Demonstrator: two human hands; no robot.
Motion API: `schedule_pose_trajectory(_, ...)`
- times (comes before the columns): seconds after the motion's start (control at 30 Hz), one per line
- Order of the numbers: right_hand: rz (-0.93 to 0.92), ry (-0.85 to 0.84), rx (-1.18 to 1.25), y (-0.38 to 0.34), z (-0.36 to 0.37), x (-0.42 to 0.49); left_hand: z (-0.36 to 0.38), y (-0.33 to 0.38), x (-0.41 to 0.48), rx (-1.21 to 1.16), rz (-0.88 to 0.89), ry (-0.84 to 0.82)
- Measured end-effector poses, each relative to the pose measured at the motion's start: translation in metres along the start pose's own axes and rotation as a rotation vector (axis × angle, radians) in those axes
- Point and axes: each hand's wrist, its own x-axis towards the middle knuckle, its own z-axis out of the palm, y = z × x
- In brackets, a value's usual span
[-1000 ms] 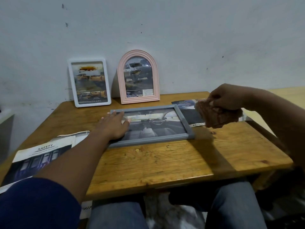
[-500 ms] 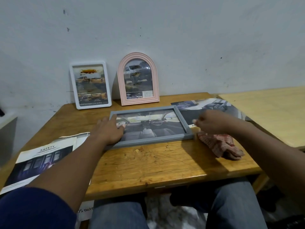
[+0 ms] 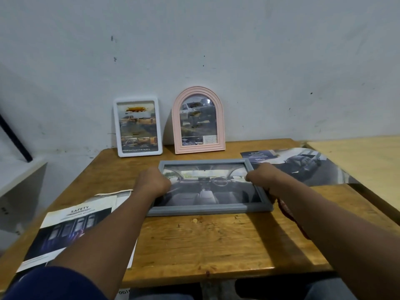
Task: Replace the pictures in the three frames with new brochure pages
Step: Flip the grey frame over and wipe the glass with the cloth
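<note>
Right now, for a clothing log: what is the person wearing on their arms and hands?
The left hand and right hand are bare, no gloves or watch showing. A dark blue sleeve covers the left upper arm; forearms are uncovered.

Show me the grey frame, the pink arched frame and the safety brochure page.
grey frame [image 3: 205, 210]: head view, on its bottom rail.
pink arched frame [image 3: 176, 126]: head view, on its left side.
safety brochure page [image 3: 80, 210]: head view, on its white title band.
</note>
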Motion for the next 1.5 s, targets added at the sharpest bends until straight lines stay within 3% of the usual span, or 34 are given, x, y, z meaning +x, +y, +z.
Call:
schedule_pose_trajectory(0.2, -0.041, 0.052, 0.102, -0.005, -0.005, 0.009, -0.014, 0.01, 0.004, -0.228, -0.071, -0.016)
schedule_pose_trajectory(0.47, -0.127, 0.285, 0.271, -0.009, -0.082, 0.028, -0.031, 0.07, 0.014, -0.589, 0.116, 0.132)
schedule_pose_trajectory(0.67, -0.187, 0.418, 0.276, 0.023, -0.147, 0.067, -0.004, 0.154, 0.025, -0.577, 0.314, 0.099)
schedule_pose_trajectory(1.0, -0.152, 0.457, 0.281, 0.083, -0.176, 0.175, 0.067, 0.254, 0.067, -0.482, 0.393, 0.011)
schedule_pose_trajectory(1.5, -0.242, 0.398, 0.318, 0.086, -0.157, 0.248, 0.115, 0.27, 0.096, -0.312, 0.458, 0.01)
